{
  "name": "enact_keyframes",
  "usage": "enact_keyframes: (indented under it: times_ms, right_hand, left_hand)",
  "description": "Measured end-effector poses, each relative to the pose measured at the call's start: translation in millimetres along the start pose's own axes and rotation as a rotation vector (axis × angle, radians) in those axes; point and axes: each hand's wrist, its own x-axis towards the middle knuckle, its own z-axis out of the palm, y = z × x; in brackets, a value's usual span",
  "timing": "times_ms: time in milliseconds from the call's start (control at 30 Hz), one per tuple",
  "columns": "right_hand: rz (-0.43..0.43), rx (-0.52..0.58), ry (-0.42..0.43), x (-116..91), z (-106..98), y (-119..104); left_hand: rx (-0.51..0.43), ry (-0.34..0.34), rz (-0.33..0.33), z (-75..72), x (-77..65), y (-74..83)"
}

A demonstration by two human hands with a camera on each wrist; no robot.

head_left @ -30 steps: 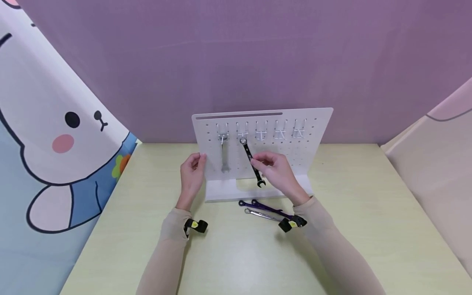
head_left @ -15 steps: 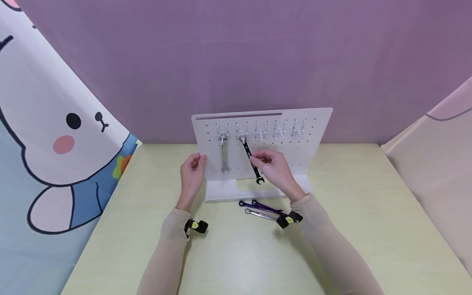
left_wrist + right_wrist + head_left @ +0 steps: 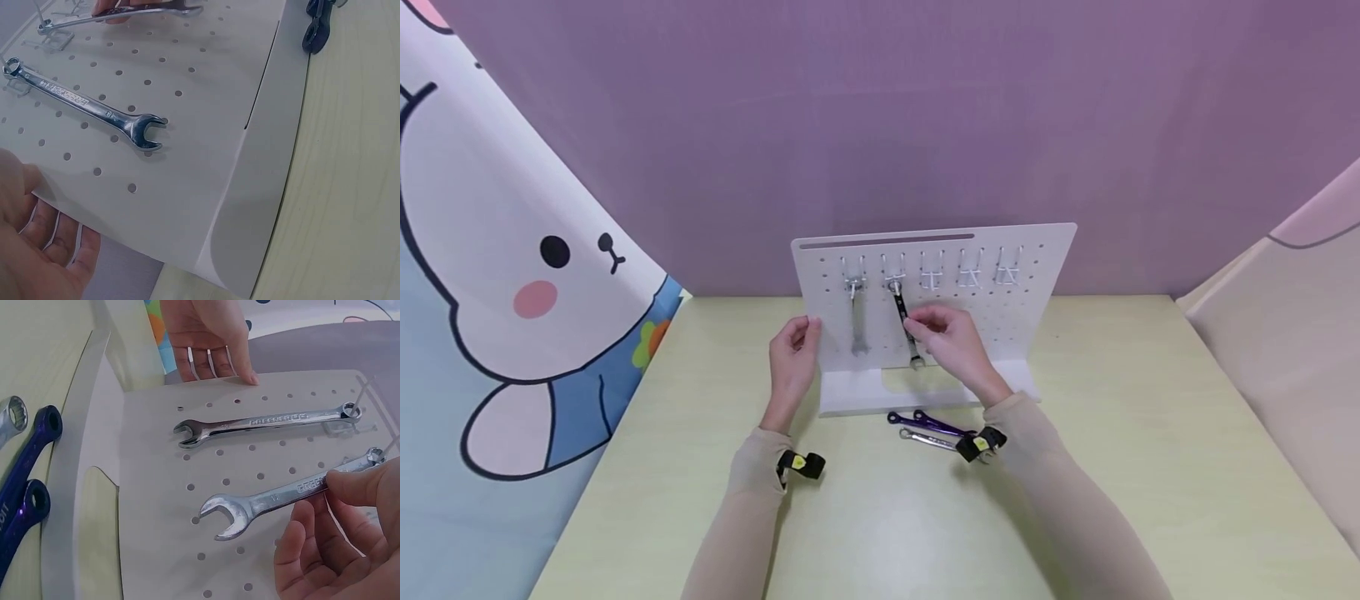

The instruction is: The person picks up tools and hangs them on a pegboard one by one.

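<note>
My right hand [image 3: 951,342] pinches a chrome combination wrench [image 3: 272,497] between thumb and fingers. The wrench's ring end is at the second hook from the left on the white pegboard [image 3: 1000,333], its open jaw pointing down, close to the board. On the leftmost hook hangs another chrome combination wrench [image 3: 81,103], likewise ring end up. My left hand [image 3: 792,358] grips the pegboard's left edge, thumb on the front and the other fingers behind it.
Two purple wrenches [image 3: 940,423] and a silver one [image 3: 925,438] lie on the table [image 3: 880,517] before the board's base [image 3: 850,393], partly under my right wrist. Three wire hooks [image 3: 970,273] to the right carry nothing. A purple curtain [image 3: 880,125] stands behind.
My right hand has shifted slightly left, and the wrench has swung from slanted to nearly upright, its ring end now at the second hook. The left hand keeps its hold on the board.
</note>
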Motion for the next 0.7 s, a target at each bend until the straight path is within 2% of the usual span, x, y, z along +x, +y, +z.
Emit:
enact_keyframes:
  times_ms: [300,533,700]
  right_hand:
    - [-0.073,-0.014,0.052,8.4,11.3,3.9]
    - [-0.094,-0.063,0.083,11.2,16.5,4.9]
    - [-0.152,-0.106,0.121,12.5,19.6,7.4]
  left_hand:
    - [0.004,-0.006,0.0,0.5,0.4,-2.1]
    - [0.002,-0.011,0.002,0.9,0.3,-2.3]
    - [0.002,-0.01,0.011,1.3,0.5,-2.7]
